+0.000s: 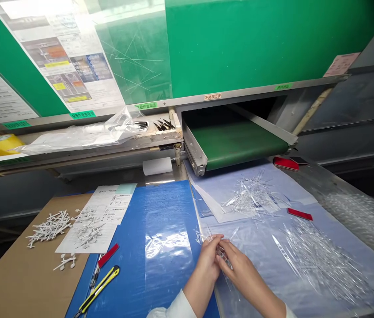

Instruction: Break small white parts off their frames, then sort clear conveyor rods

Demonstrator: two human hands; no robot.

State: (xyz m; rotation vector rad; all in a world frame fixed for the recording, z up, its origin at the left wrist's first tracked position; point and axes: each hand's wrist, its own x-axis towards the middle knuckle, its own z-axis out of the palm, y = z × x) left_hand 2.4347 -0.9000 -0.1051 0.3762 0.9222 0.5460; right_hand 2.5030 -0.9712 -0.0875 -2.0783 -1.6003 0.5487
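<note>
My left hand point(209, 252) and my right hand point(239, 264) meet at the blue mat's right edge, over the pale blue sheet. Both are closed around a small bunch of thin clear plastic pieces point(221, 252), whose tips stick out above and below the fingers. Most of the bunch is hidden by the hands. Beyond them lies a loose pile of similar clear pieces point(253, 196). A larger pile of long clear strips point(326, 260) spreads to the right of my right hand.
A yellow utility knife point(99, 289) and a red block point(108, 255) lie on the blue mat point(130, 260). White plastic parts point(49, 227) sit at left, some on printed papers point(107, 203). A green conveyor belt point(233, 139) juts out ahead. Bubble wrap point(365, 221) lies far right.
</note>
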